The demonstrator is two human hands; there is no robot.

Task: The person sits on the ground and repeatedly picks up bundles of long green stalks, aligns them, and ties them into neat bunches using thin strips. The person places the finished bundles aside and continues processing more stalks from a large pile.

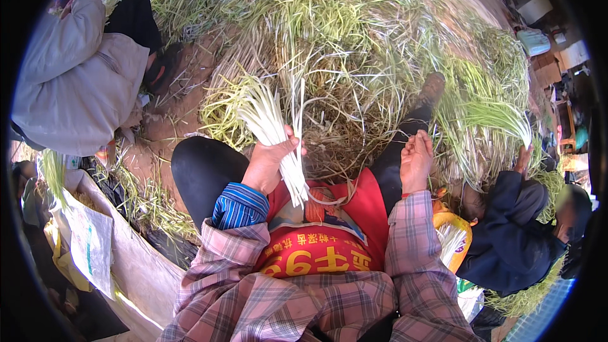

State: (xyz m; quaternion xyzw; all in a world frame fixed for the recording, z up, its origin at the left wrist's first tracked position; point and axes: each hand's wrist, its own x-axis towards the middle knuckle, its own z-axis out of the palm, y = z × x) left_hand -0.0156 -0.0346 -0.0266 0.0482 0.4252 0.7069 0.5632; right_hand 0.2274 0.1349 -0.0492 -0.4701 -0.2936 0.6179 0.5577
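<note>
My left hand (pixel 270 161) is closed around a bundle of pale, leek-like stalks (pixel 271 121), their white ends over my lap and yellowish leaf tips pointing away. One stalk (pixel 298 109) stands a little apart from the bundle, by my thumb. To the right, my right hand (pixel 416 161) is raised over my leg with its fingers curled and pinched together. Thin, dry strands (pixel 399 134) show beside those fingertips; whether they are gripped is unclear. Beneath both hands lies a red apron-like cloth (pixel 327 247) bearing yellow writing.
Heaps of green-topped stalks (pixel 327 19) cover the ground ahead. A person in a grey jacket (pixel 80 76) sits at left; another in dark clothing (pixel 508 232) at right holds a green bunch (pixel 503 116). A yellow bag (pixel 451 223) with white stalks stands near my right elbow.
</note>
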